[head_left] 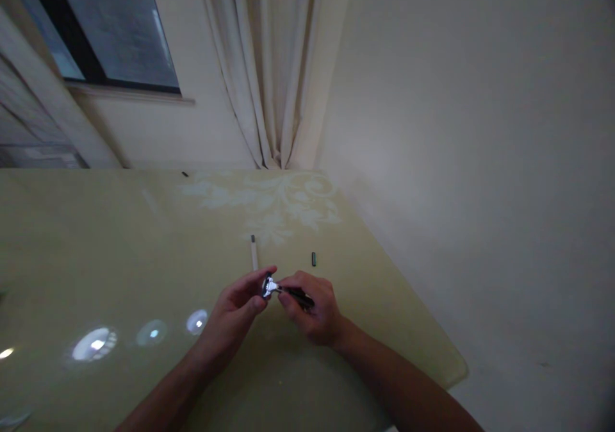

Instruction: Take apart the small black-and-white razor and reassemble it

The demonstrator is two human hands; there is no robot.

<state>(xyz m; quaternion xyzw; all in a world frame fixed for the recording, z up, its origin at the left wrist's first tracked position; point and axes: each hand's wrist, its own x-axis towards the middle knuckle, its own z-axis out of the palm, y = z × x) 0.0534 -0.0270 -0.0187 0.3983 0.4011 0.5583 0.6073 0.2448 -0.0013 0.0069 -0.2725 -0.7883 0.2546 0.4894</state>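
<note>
While the right hand (318, 311) grips a razor (273, 286) by its dark handle (302, 298), the left hand (235, 310) pinches the razor's head (266, 285), both held over the table (384, 316). Beyond them lie a white stick (254, 256) with a dark tip and a small black piece (314, 259).

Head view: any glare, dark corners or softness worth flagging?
Head view: dim overall, right-hand corners darkened. Head view: round glare spots on the glossy tabletop, left of the left hand. Head view: bright glint on the metal head of the razor-like tool. Head view: fine detail soft, so the small dark piece beyond the right hand can't be identified.
</note>
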